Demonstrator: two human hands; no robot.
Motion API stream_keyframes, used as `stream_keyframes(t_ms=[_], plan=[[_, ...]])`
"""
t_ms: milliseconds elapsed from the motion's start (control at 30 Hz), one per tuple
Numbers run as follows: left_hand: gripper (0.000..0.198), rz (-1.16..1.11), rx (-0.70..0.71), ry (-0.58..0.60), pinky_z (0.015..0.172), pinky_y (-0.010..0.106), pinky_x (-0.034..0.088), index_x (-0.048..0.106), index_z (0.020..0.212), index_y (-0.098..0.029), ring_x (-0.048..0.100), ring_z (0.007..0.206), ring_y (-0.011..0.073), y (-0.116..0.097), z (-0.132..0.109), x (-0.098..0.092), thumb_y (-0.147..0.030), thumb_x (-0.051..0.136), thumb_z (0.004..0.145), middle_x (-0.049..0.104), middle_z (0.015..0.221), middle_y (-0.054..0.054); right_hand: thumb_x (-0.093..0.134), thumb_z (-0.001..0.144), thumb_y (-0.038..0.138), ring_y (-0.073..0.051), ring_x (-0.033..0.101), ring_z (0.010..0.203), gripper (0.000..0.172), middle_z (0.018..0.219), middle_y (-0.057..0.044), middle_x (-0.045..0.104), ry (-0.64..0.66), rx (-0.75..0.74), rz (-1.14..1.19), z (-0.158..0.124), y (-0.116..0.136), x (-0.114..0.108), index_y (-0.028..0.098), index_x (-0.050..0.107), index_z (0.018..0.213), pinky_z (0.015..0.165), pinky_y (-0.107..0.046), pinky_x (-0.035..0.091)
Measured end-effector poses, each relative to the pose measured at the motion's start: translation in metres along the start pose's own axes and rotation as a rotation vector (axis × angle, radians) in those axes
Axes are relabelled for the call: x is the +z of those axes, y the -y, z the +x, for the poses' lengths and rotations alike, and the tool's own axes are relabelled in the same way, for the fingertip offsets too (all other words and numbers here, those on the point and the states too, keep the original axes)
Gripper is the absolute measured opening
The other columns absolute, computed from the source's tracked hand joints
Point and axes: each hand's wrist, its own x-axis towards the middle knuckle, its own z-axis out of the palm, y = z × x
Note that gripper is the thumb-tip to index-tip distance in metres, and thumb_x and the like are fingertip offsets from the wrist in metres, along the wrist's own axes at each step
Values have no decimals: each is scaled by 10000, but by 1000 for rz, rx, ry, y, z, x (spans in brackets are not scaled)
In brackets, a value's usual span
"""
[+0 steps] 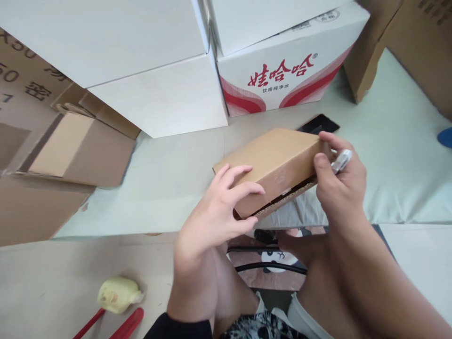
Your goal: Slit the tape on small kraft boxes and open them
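A flat brown cardboard box point(273, 155) is tilted between my two hands above the pale green surface. The thumb and fingers of my left hand point(221, 207) curl around its near left corner. At the right end, my right hand point(341, 176) pinches the box between thumb and fingers. A small white object point(341, 161) is also tucked in my right hand; its kind is partly hidden by the fingers. Along the box's near side runs a dark gap, with a row of small teeth on the cardboard edge below it. Behind the box lies a dark phone-like slab point(319, 124).
A white carton with red lettering point(278, 82) and stacked white boxes point(158, 101) stand at the back. Brown cartons point(102, 150) are on the left, and another point(369, 52) at the right. A yellow bottle point(119, 294) lies on the floor near red handles point(129, 325).
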Motion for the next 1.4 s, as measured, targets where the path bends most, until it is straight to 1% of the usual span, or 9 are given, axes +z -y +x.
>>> stream_keyframes(t_ms=[133, 267, 400, 500, 633, 900, 1133, 1267, 1400], plan=[[294, -40, -10, -46, 1249, 556, 333, 701, 1116, -272, 452, 1458, 319, 6, 0, -5, -223, 701, 826, 499, 1513, 100, 613, 917, 357, -194, 673, 897, 268, 1090, -84, 709, -73, 84, 148, 0, 0, -3, 188, 688, 1111, 761, -380, 524], [303, -76, -38, -120, 1212, 497, 408, 716, 1145, -281, 492, 1421, 298, 14, -2, -7, -233, 685, 847, 481, 1520, 82, 598, 867, 300, -156, 641, 778, 160, 829, -41, 656, -240, 45, 277, 6, 3, -4, 158, 668, 891, 694, -324, 449], [290, -72, -78, -260, 1192, 466, 438, 720, 1163, -275, 476, 1432, 296, 23, -2, -5, -272, 666, 878, 486, 1499, 78, 614, 764, 300, -83, 400, 470, 124, 549, 61, 417, -378, 70, 503, 13, 10, -4, 189, 585, 717, 477, -269, 301], [271, -57, -96, -341, 1154, 451, 474, 713, 1164, -256, 493, 1402, 287, 27, -1, -3, -278, 632, 907, 496, 1468, 93, 646, 783, 482, -77, 229, 332, 305, 410, 86, 323, -284, 124, 643, 16, 12, -6, 222, 549, 655, 344, -263, 154], [276, -52, -83, -347, 1120, 453, 503, 696, 1177, -265, 513, 1370, 277, 30, 0, -2, -276, 635, 908, 498, 1449, 92, 599, 760, 801, -95, 194, 217, 607, 292, 56, 340, -159, 158, 661, 16, 10, -9, 219, 623, 588, 258, -266, 104], [288, -19, -26, -390, 1076, 460, 537, 668, 1216, -283, 500, 1378, 290, 41, 2, 1, -303, 630, 931, 490, 1428, 104, 651, 705, 858, -202, 634, 376, 647, 469, -27, 661, -42, 150, 738, 4, 17, -3, 233, 815, 694, 313, -295, 449], [358, -19, 4, -432, 1076, 464, 523, 595, 1279, -286, 511, 1353, 286, 47, 5, 6, -346, 622, 927, 502, 1411, 107, 774, 865, 371, -169, 710, 582, 179, 689, -33, 764, 109, 32, 614, -9, 16, -3, 205, 819, 915, 457, -277, 469], [560, -46, 2, -437, 1065, 448, 524, 425, 1430, -294, 553, 1294, 269, 47, 6, 5, -404, 626, 919, 530, 1423, 110, 751, 895, 351, -168, 714, 614, 168, 695, -28, 750, 125, 16, 584, -10, 15, -3, 198, 796, 949, 485, -282, 460], [501, -29, 0, -426, 1065, 451, 520, 489, 1362, -265, 558, 1291, 284, 42, 7, 3, -389, 645, 902, 558, 1404, 111, 721, 918, 348, -174, 743, 654, 173, 783, -33, 769, 142, -2, 537, -12, 12, -2, 218, 782, 1014, 492, -271, 482]])
